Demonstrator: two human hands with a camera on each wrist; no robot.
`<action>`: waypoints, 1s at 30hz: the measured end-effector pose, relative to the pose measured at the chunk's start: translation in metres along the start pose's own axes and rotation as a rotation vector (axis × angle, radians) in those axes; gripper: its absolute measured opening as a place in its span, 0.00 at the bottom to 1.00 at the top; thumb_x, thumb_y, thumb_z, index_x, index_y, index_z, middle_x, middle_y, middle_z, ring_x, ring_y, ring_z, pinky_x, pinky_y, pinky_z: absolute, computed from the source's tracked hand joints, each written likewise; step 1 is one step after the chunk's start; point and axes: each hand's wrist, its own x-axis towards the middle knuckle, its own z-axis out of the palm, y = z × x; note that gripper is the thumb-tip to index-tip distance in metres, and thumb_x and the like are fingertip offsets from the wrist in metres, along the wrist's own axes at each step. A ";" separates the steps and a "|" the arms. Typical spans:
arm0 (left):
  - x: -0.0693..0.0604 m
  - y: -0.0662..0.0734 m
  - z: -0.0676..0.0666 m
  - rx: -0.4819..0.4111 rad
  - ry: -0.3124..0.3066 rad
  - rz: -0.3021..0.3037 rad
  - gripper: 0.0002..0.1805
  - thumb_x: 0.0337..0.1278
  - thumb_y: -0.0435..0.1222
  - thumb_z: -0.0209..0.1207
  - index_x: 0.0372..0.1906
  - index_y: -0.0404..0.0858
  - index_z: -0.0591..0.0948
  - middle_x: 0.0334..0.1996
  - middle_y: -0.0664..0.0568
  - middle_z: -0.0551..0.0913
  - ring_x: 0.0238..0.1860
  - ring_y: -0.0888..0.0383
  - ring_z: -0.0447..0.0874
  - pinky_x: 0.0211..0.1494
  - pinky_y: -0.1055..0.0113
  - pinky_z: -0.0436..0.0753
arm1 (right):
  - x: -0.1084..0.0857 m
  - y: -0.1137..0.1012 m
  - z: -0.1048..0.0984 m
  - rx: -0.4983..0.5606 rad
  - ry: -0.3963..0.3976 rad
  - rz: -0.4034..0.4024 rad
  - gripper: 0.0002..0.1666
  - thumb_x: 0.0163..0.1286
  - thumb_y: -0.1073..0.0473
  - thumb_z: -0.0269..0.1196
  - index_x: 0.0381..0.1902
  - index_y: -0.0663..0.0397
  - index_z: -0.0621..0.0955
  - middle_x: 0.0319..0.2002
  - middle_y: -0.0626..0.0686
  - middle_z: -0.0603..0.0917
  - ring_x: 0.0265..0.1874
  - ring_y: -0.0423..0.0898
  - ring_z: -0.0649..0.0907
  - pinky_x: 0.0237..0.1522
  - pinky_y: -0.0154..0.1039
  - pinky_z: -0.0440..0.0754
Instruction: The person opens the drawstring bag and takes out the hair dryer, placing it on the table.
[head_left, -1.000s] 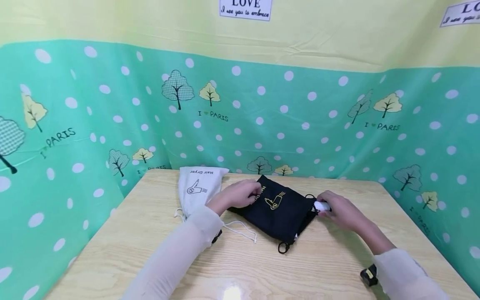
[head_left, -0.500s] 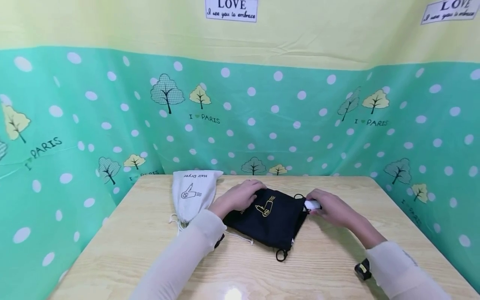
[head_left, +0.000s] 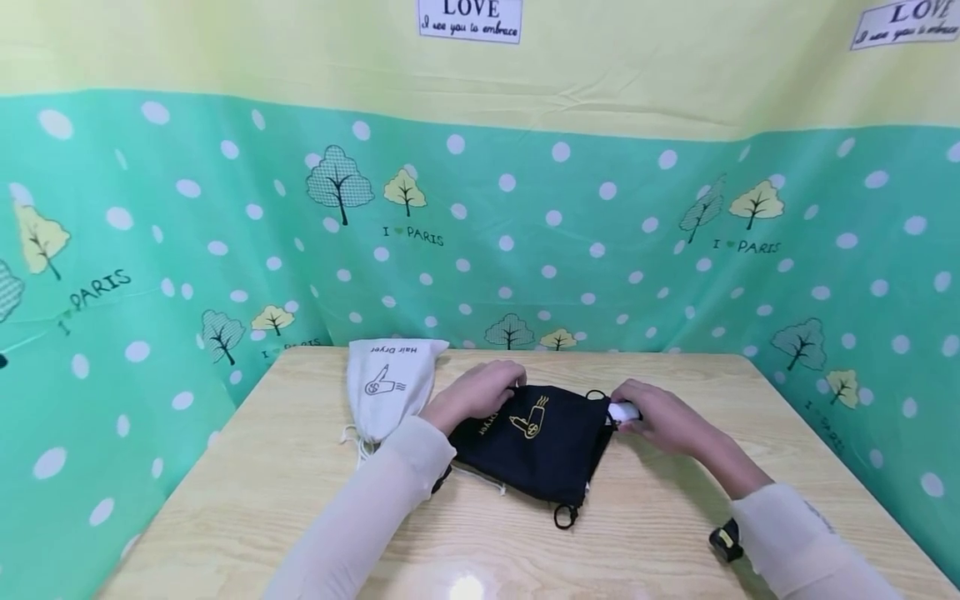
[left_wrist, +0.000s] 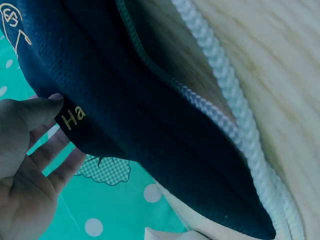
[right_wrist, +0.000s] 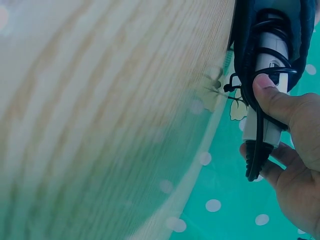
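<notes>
A black drawstring bag (head_left: pixel 540 442) with a gold hair-dryer print lies mid-table. My left hand (head_left: pixel 483 392) pinches its closed end; in the left wrist view the thumb of the left hand (left_wrist: pixel 30 150) lies on the cloth by the letters "Ha", fingers behind. At the bag's mouth my right hand (head_left: pixel 663 417) grips a white handle (head_left: pixel 622 412). The right wrist view shows that handle (right_wrist: pixel 270 60) wrapped in black cord, partly inside the bag, with the right hand's (right_wrist: pixel 295 145) thumb on it. What the bag hides cannot be seen.
A white drawstring bag (head_left: pixel 390 387) with a hair-dryer print lies at the back left of the wooden table (head_left: pixel 262 467). White cord (left_wrist: pixel 225 80) runs beside the black bag. A patterned curtain (head_left: pixel 480 233) hangs behind and at both sides.
The black bag has shifted slightly left and towards the table's front, with my right hand moving along at its mouth. My left hand has moved its hold to the bag's far corner.
</notes>
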 end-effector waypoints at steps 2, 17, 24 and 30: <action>0.001 0.000 -0.001 -0.001 -0.002 0.008 0.06 0.71 0.31 0.58 0.47 0.43 0.80 0.45 0.55 0.82 0.48 0.58 0.80 0.55 0.63 0.80 | -0.001 0.000 0.000 -0.002 0.004 -0.006 0.20 0.59 0.64 0.76 0.48 0.55 0.82 0.44 0.47 0.83 0.38 0.42 0.80 0.39 0.45 0.80; -0.005 -0.009 -0.007 -0.022 -0.046 -0.061 0.09 0.69 0.27 0.58 0.46 0.44 0.80 0.41 0.54 0.81 0.41 0.59 0.78 0.48 0.64 0.81 | -0.009 0.006 0.003 -0.018 0.016 -0.011 0.20 0.59 0.64 0.76 0.48 0.55 0.82 0.44 0.47 0.83 0.40 0.43 0.82 0.42 0.47 0.82; -0.012 -0.017 -0.015 -0.075 -0.035 -0.064 0.15 0.64 0.21 0.54 0.41 0.44 0.81 0.33 0.57 0.78 0.37 0.59 0.76 0.44 0.65 0.79 | -0.009 0.007 0.001 -0.011 0.029 -0.037 0.21 0.58 0.65 0.77 0.47 0.55 0.82 0.42 0.46 0.83 0.39 0.42 0.81 0.41 0.46 0.82; -0.016 -0.023 -0.018 -0.096 -0.052 -0.093 0.15 0.64 0.21 0.55 0.39 0.44 0.81 0.30 0.56 0.77 0.34 0.58 0.75 0.42 0.66 0.77 | -0.009 0.008 -0.003 -0.017 0.003 -0.018 0.20 0.60 0.64 0.76 0.49 0.54 0.82 0.43 0.45 0.83 0.40 0.41 0.81 0.42 0.46 0.82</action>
